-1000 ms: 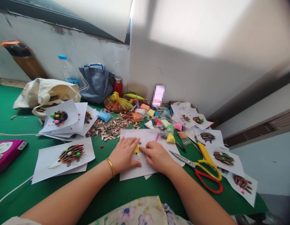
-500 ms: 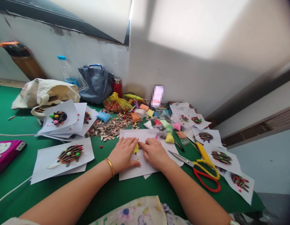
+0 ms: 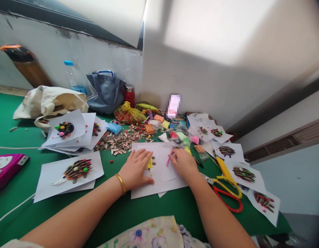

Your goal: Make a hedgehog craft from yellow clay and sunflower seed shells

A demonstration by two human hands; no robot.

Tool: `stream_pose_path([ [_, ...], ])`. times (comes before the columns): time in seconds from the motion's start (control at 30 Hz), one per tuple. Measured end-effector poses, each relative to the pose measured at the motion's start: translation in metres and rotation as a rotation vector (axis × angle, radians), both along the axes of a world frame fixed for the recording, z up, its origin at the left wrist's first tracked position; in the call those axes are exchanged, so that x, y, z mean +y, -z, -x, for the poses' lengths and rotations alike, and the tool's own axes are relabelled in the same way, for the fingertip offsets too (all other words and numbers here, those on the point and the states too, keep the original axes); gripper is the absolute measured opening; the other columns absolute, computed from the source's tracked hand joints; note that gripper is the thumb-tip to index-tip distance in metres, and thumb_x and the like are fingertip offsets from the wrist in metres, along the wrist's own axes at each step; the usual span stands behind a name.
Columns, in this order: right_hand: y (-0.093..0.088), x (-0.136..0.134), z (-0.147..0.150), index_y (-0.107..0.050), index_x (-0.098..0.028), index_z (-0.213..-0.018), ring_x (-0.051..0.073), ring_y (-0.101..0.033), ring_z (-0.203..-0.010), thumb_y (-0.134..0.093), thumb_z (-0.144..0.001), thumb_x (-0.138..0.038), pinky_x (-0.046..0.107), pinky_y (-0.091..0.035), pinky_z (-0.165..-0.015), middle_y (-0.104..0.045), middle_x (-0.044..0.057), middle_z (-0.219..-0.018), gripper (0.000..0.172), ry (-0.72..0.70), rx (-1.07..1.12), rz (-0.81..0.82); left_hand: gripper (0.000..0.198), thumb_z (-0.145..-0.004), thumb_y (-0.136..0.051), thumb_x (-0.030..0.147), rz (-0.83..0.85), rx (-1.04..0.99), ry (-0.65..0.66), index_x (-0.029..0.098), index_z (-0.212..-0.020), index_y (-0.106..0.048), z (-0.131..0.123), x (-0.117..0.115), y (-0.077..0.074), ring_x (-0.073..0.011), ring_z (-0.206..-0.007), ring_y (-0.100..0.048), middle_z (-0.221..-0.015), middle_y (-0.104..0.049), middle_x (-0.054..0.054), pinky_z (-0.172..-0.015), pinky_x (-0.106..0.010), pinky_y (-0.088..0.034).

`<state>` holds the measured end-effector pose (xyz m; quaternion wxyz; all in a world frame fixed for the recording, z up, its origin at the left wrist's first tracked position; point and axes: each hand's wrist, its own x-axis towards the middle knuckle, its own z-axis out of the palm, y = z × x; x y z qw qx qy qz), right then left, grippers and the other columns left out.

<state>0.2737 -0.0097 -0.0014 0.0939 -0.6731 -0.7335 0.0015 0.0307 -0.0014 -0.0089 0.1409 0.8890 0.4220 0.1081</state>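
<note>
My left hand (image 3: 137, 167) lies flat on white paper (image 3: 161, 187), its fingers spread and a gold bangle at the wrist. Beside its fingertips a flat yellow clay shape (image 3: 149, 163) shows on the sheet, partly hidden by the hand. Dark seed-like pieces (image 3: 153, 160) sit along its right side. My right hand (image 3: 184, 163) is at the right part of the paper, its fingers closed around a thin pink stick (image 3: 169, 158) that points down to the sheet. Red-and-yellow scissors (image 3: 227, 186) lie by my right forearm.
Sunflower seeds (image 3: 118, 142) are heaped behind the paper, with bagged coloured clay (image 3: 181, 136) to their right. Finished seed hedgehog pictures (image 3: 78, 170) lie on both sides. A phone (image 3: 174, 105) leans at the wall. Bags (image 3: 105, 93) and a bottle (image 3: 73, 77) stand at the back left.
My right hand has moved right and slightly up, away from the yellow shape, and has taken hold of the pink stick. My left hand has stayed nearly in place.
</note>
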Motion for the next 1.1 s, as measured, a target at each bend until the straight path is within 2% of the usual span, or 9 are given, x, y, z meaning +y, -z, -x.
stream_pose_path([
  [0.17, 0.004, 0.001, 0.005, -0.062, -0.019, -0.100, 0.022, -0.058, -0.090, -0.058, -0.091, -0.042, 0.030, -0.038, -0.072, -0.060, 0.008, -0.099, 0.025, 0.019, -0.064, 0.036, 0.106, -0.059, -0.079, 0.058, 0.051, 0.001, -0.016, 0.023, -0.148, -0.033, 0.001, 0.003, -0.003, -0.0349, -0.139, -0.033, -0.148, -0.042, -0.014, -0.117, -0.058, -0.016],
  [0.27, 0.004, 0.001, 0.005, -0.061, -0.019, -0.100, 0.022, -0.058, -0.092, -0.057, -0.090, -0.028, 0.030, -0.038, -0.073, -0.062, 0.008, -0.098, 0.014, 0.015, -0.074, 0.054, 0.103, -0.060, -0.078, 0.056, 0.078, 0.005, -0.008, 0.025, -0.147, -0.033, 0.003, 0.005, -0.006, -0.0335, -0.139, -0.035, -0.151, -0.039, -0.014, -0.117, -0.057, -0.016],
  [0.37, 0.002, 0.002, 0.003, -0.061, -0.019, -0.105, 0.021, -0.059, -0.089, -0.053, -0.087, -0.014, 0.030, -0.038, -0.072, -0.063, 0.008, -0.097, 0.020, 0.021, -0.106, 0.067, 0.097, -0.061, -0.077, 0.058, 0.077, 0.017, 0.021, 0.025, -0.144, -0.039, 0.005, 0.006, -0.008, -0.0333, -0.139, -0.035, -0.152, -0.037, -0.014, -0.116, -0.059, -0.015],
  [0.47, 0.000, 0.003, 0.003, -0.060, -0.018, -0.108, 0.022, -0.059, -0.088, -0.052, -0.084, -0.009, 0.031, -0.037, -0.072, -0.064, 0.009, -0.097, 0.026, 0.028, -0.159, 0.092, 0.084, -0.070, -0.069, 0.063, 0.041, 0.011, 0.051, 0.027, -0.141, -0.043, 0.005, 0.005, -0.009, -0.0336, -0.137, -0.037, -0.148, -0.042, -0.013, -0.115, -0.062, -0.015],
  [0.63, 0.000, 0.006, 0.006, -0.061, -0.017, -0.103, 0.023, -0.059, -0.089, -0.053, -0.085, -0.011, 0.031, -0.038, -0.073, -0.064, 0.011, -0.097, 0.021, 0.027, -0.196, 0.093, 0.064, -0.082, -0.055, 0.062, -0.018, 0.007, 0.050, 0.029, -0.137, -0.049, 0.002, 0.002, -0.008, -0.0336, -0.132, -0.042, -0.141, -0.049, -0.012, -0.113, -0.065, -0.013],
  [0.73, -0.002, 0.005, 0.006, -0.064, -0.017, -0.094, 0.022, -0.059, -0.090, -0.051, -0.088, -0.015, 0.031, -0.037, -0.074, -0.065, 0.010, -0.095, 0.014, 0.005, -0.153, 0.035, 0.067, -0.079, -0.060, 0.062, -0.039, 0.014, 0.043, 0.030, -0.137, -0.050, 0.000, 0.001, -0.005, -0.0345, -0.132, -0.041, -0.141, -0.048, -0.012, -0.114, -0.064, -0.011],
  [0.83, -0.005, 0.000, 0.010, -0.065, -0.019, -0.090, 0.021, -0.059, -0.088, -0.047, -0.093, -0.021, 0.030, -0.037, -0.075, -0.065, 0.008, -0.092, 0.019, -0.035, -0.049, -0.034, 0.072, -0.074, -0.067, 0.060, -0.045, 0.017, 0.042, 0.031, -0.138, -0.049, 0.000, 0.001, -0.003, -0.0346, -0.133, -0.039, -0.143, -0.047, -0.011, -0.114, -0.062, -0.011],
  [0.97, -0.004, -0.008, 0.024, -0.066, -0.022, -0.101, 0.018, -0.061, -0.087, -0.048, -0.093, -0.021, 0.028, -0.039, -0.075, -0.069, 0.004, -0.092, 0.020, -0.125, 0.085, 0.023, 0.074, -0.073, -0.067, 0.059, -0.053, 0.022, 0.034, 0.030, -0.138, -0.048, 0.000, -0.001, -0.002, -0.0338, -0.133, -0.039, -0.142, -0.047, -0.012, -0.114, -0.062, -0.012],
  [1.1, 0.003, -0.011, 0.037, -0.066, -0.021, -0.106, 0.019, -0.062, -0.092, -0.048, -0.092, -0.018, 0.027, -0.041, -0.079, -0.069, 0.006, -0.097, 0.023, -0.140, 0.103, 0.033, 0.077, -0.073, -0.066, 0.063, -0.067, 0.041, 0.033, 0.029, -0.139, -0.047, -0.002, -0.002, -0.002, -0.0336, -0.133, -0.039, -0.143, -0.047, -0.013, -0.115, -0.061, -0.012],
])
